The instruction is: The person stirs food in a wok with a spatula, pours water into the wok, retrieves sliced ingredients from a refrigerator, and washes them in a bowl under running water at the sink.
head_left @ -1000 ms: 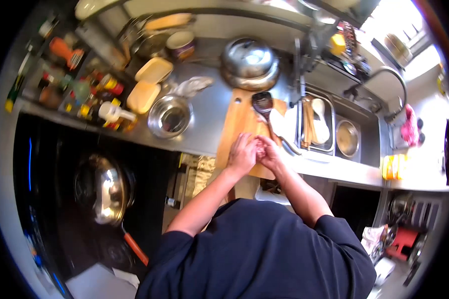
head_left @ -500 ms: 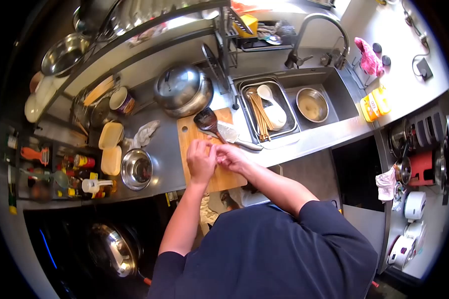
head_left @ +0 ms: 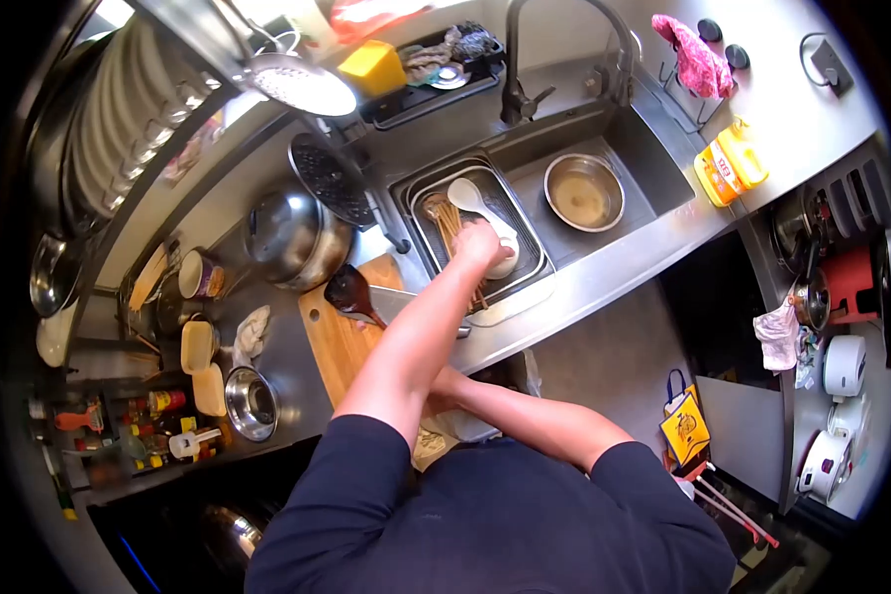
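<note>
My left hand (head_left: 479, 247) is down in the wire drain basket (head_left: 543, 259) at the sink. It lies over a bundle of wooden chopsticks (head_left: 445, 220) and against a white rounded dish (head_left: 506, 261). Its fingertips are mostly hidden, so I cannot tell if they grip anything. A white spoon (head_left: 467, 195) rests just beyond it. My right hand (head_left: 443, 384) is low, near the counter's front edge, largely covered by my left forearm. On the wooden cutting board (head_left: 339, 342) lies a dark spatula (head_left: 350, 294), beside a knife (head_left: 391, 303) partly behind my arm.
A metal bowl (head_left: 584, 192) with cloudy liquid stands in the sink (head_left: 648, 158) under the faucet (head_left: 513, 69). Left of the board are a steel bowl (head_left: 251, 403) and a lidded pot (head_left: 302, 238). A yellow bottle (head_left: 731, 166) stands at the sink's right.
My hands were together above the cutting board. My left hand has moved forward and right into the basket, while my right hand has drawn back toward my body. The view has shifted too.
</note>
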Tool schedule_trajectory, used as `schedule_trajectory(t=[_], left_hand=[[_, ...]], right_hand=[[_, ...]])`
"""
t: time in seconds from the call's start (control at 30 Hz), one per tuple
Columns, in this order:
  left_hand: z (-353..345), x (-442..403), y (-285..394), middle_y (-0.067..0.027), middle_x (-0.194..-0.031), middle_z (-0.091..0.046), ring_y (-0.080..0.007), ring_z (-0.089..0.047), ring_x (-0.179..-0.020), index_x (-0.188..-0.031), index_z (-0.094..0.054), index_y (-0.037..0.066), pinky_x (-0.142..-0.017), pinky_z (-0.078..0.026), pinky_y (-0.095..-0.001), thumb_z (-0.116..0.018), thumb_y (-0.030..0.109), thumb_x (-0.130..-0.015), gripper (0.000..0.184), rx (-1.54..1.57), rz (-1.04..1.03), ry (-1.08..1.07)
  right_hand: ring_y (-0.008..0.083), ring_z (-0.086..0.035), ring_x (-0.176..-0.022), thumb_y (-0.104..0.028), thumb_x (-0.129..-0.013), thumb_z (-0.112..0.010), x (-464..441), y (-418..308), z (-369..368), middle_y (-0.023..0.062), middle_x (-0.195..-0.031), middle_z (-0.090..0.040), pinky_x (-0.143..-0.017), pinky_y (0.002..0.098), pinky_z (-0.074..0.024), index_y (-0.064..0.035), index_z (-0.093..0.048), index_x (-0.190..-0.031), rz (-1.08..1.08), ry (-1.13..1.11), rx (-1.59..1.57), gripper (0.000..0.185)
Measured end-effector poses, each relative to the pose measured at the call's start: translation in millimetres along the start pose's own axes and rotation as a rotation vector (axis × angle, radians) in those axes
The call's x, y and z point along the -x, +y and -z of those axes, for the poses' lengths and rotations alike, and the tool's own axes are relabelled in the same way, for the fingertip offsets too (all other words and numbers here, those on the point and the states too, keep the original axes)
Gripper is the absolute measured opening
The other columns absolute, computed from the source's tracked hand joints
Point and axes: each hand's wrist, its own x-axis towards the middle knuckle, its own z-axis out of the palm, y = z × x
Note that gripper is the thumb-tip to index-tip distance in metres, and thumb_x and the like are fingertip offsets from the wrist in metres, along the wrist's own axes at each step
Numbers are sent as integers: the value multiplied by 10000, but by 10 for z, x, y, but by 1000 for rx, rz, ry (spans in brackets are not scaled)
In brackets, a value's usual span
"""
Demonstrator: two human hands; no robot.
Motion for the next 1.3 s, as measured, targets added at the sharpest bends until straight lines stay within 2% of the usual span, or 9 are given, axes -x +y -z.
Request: schedule_trajectory(t=[0.13,0.3,0.43,0.63,0.73,0.77,0.87,1.1,1.3], left_hand=[[104,-198,-60,-195,-1226,-666,-316,-646,-1141,-1123,-730,27,-938,-530,-381,-811,450,-669,626,-42,44,-186],[186,-369,-151,-216,-1229,-655,-340,-654,-1119,-1198,-672,-9,-944,-527,-365,-868,392,-594,751,120,139,-408],[159,-158,-88,-245,-1214,-649,-344,-645,-1134,-1349,-410,-102,-965,-517,-378,-871,354,-596,994,166,140,-230],[328,393,39,-229,-1141,-669,-358,-657,-1082,-1224,-518,-83,-936,-522,-408,-793,486,-667,842,178,-141,-44],[392,733,-69,-234,-1043,-649,-402,-644,-968,-1147,-567,-52,-857,-534,-462,-768,369,-650,683,345,-353,91],[537,978,-77,-248,-1024,-638,-419,-637,-961,-1106,-557,-42,-856,-532,-469,-762,351,-656,631,330,-228,155],[712,1728,-592,-228,-981,-599,-402,-555,-938,-1082,-511,-9,-855,-464,-470,-767,301,-689,562,406,-417,540],[275,3185,-2579,-150,-970,-523,-382,-511,-967,-989,-477,53,-846,-445,-479,-808,50,-629,490,187,25,1159],[-516,3456,-3587,-134,-1040,-528,-388,-512,-1050,-983,-491,81,-916,-445,-496,-774,-7,-619,469,78,115,1203]], right_hand=[[95,-469,-565,-115,-888,-699,-27,143,336,6,-700,-506,-510,261,-403,-53,-561,-971,-248,-5,-108,173],[91,-505,-564,-174,-921,-660,85,-62,275,-4,-669,-576,-548,248,-431,-62,-623,-833,-319,115,-62,147],[90,-499,-562,-172,-926,-656,73,-43,270,4,-690,-573,-537,249,-433,-57,-614,-862,-320,82,-34,137],[87,-502,-558,-144,-943,-632,74,-23,124,26,-734,-609,-508,235,-413,-46,-623,-959,-298,128,-52,100],[91,-529,-544,-171,-929,-659,72,63,81,21,-766,-649,-466,225,-364,-69,-619,-1078,-265,93,-50,185],[76,-493,-527,-185,-928,-655,33,50,54,-13,-718,-597,-464,221,-355,-88,-603,-1086,-261,41,33,193],[63,-450,-530,-192,-943,-616,-25,45,-10,-42,-666,-507,-498,206,-370,-94,-604,-1011,-389,-67,108,120],[129,-590,-624,-99,-937,-600,-464,6,-301,66,-808,-641,-558,237,-508,-42,-580,-945,-337,97,128,61],[104,-510,-603,-134,-918,-646,-1233,-85,-1121,-8,-761,-533,-596,248,-469,-65,-555,-920,-255,-75,323,114]])
